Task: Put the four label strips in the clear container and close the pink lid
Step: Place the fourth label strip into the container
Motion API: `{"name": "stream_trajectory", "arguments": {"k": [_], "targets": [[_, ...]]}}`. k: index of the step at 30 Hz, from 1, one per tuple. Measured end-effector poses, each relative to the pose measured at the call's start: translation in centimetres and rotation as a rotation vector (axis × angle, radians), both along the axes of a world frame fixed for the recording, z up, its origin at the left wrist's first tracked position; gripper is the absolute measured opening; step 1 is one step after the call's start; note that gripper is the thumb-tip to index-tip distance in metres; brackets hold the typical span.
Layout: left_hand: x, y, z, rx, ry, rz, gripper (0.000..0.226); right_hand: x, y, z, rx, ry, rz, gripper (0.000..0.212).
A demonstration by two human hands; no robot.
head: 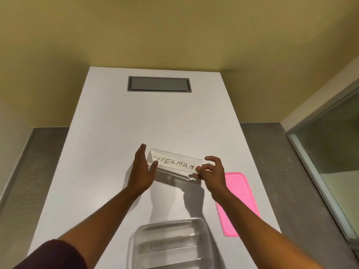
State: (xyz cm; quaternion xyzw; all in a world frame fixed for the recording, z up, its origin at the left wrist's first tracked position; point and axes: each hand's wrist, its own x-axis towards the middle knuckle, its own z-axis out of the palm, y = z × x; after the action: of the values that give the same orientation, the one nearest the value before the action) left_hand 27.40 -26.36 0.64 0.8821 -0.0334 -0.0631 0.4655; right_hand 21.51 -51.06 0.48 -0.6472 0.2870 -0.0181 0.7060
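Label strip (pixel 175 162), lettered SUPERMAN, is held up clear of the table (pixel 108 133), roughly level, slightly lower on the right end. Its shadow falls on the white top just beneath it.

Right hand (pixel 210 171): strip's right end is pinched between thumb and fingertips, remaining fingers curled loosely. Left hand (pixel 141 167): fingers spread and flat, thumb tip touching or just under the left end near the "S"; more a support than a grip. Whether real pressure is applied there cannot be told.

Clear container (pixel 169 243) is open, at the near table edge, between the forearms and well apart from the strip. Pale strips appear to be lying inside already; the count cannot be read through the glare. Pink lid (pixel 237 202) lies flat on the table just to the right of the container, partly hidden by the right forearm.

Step in hand, as judged: strip to be carried back and laid into the container.

How it is best done:
- Strip looks thin and stiff-ish; the pinch should be kept at the end, not mid-span, so bowing is avoided.
- Long axis should be lined up with the container's long side before lowering.
- One end should be lowered in first, then the other let down flat on the ones already there.
- Left hand should be used as a guide only.
- Lid should be left alone until all four are confirmed inside.
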Motion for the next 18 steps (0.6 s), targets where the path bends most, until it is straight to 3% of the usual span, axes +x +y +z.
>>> {"name": "stream_trajectory", "arguments": {"k": [4, 10, 18], "targets": [[-3.1, 2.8, 2.6, -0.016, 0.067, -0.145, 0.075, -4.4, 0.5, 2.2, -0.067, -0.056, 0.227, 0.059], [-8.8, 7.7, 2.6, 0.087, 0.238, -0.431, 0.069, -9.6, 1.3, 3.3, -0.064, -0.095, 0.409, 0.052], [-14.8, 9.1, 2.9, 0.126, 0.13, -0.382, 0.032, -14.1, 2.8, 3.3, -0.091, -0.113, 0.472, 0.04]]}}
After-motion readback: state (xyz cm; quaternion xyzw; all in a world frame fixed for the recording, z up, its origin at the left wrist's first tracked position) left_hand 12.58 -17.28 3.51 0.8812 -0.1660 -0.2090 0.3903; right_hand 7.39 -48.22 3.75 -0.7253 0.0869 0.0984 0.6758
